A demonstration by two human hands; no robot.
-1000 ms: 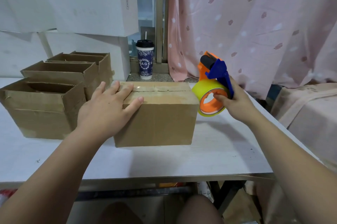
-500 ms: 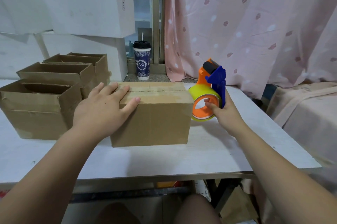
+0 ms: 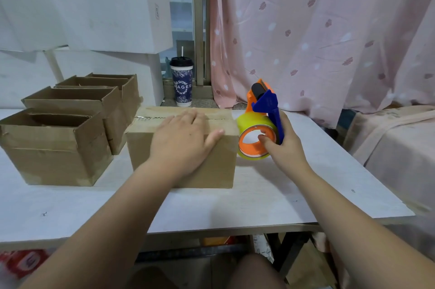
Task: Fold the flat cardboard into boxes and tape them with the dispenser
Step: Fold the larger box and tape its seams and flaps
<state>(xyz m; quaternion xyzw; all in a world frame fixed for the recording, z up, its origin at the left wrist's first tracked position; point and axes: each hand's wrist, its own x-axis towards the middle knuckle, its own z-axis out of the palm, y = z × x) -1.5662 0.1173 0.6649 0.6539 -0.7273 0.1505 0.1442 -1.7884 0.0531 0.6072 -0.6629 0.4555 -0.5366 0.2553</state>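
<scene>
A closed brown cardboard box [image 3: 213,166] stands on the white table [image 3: 270,197], a strip of clear tape along its top seam. My left hand [image 3: 182,142] lies flat on the box's top near its right end, fingers spread, holding nothing. Right beside the box's right end, my right hand [image 3: 283,145] grips the tape dispenser [image 3: 261,123], orange and blue with a yellow-green roll. The roll touches or nearly touches the box's upper right edge.
Three open cardboard boxes [image 3: 56,147] stand in a row at the left of the table. A dark paper cup [image 3: 181,81] with a straw sits on the sill behind. White cartons [image 3: 94,6] are stacked at the back left. A pink curtain [image 3: 317,29] hangs at the right.
My left hand has slid to the right along the box's top. The dispenser has come down and in against the box's right end.
</scene>
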